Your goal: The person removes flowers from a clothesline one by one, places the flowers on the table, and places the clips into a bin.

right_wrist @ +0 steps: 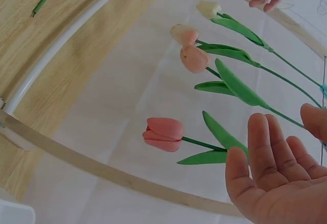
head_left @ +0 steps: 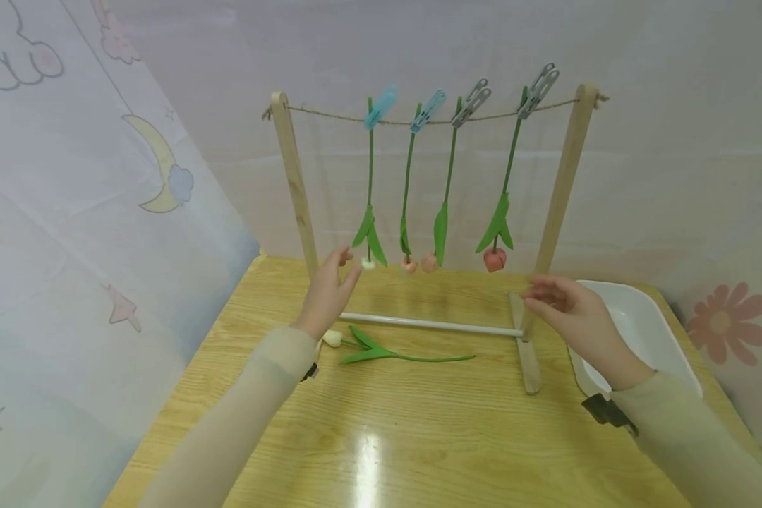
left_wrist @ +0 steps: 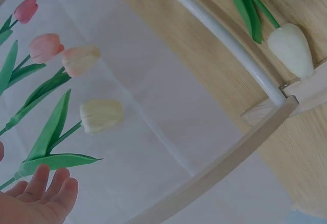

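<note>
In the head view, four artificial tulips hang upside down from a twine line (head_left: 343, 116): a white tulip (head_left: 369, 264), a peach tulip (head_left: 409, 265), a pink tulip (head_left: 429, 263) and a red-pink tulip (head_left: 495, 259). Two blue clothespins (head_left: 381, 107) and two grey clothespins (head_left: 538, 92) pinch their stems. My left hand (head_left: 326, 293), fingers relaxed and holding nothing, is raised near the white tulip. On the right, my right hand (head_left: 574, 310) hovers by the frame post with loosely bent fingers and nothing in them. Another white tulip (head_left: 333, 339) lies on the table.
A wooden frame (head_left: 298, 190) carries the twine, with a white rod (head_left: 432, 324) low between its posts. The white tray (head_left: 654, 331) stands at the right of the wooden table (head_left: 419, 437). Patterned cloth (head_left: 222, 176) covers the background.
</note>
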{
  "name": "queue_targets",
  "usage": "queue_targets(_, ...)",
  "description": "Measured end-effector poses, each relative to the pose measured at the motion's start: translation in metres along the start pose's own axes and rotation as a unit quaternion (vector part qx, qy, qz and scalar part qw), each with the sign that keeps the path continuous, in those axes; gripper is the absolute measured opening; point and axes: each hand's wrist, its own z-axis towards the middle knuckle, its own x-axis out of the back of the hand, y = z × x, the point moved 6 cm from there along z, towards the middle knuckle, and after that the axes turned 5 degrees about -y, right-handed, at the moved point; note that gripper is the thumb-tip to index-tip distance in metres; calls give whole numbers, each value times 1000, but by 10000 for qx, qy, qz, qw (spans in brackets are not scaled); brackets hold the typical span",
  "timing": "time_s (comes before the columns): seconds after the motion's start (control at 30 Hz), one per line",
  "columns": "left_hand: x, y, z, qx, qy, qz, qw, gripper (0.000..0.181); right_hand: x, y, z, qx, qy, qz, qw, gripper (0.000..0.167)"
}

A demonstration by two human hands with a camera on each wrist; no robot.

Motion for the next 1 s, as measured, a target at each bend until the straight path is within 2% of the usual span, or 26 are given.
queue_targets(0.13,0,4,7,-129,100,-34,9999,52,-2,-7,5,98,-9,40,9999,30)
queue_targets(0.43,3,11,22,-172,220,-91,9996,56,-6,-23,13,290,-87,-2,9995,31)
queue_targets(0.67,7,21,34,-139,238,-187,9994,59,-5,-38,22,571,140,53,9983,31)
queue_targets(1.0,14,31,49,60,204,-938,9954,61,-9,-71,38,1065,-6,444,9933,33)
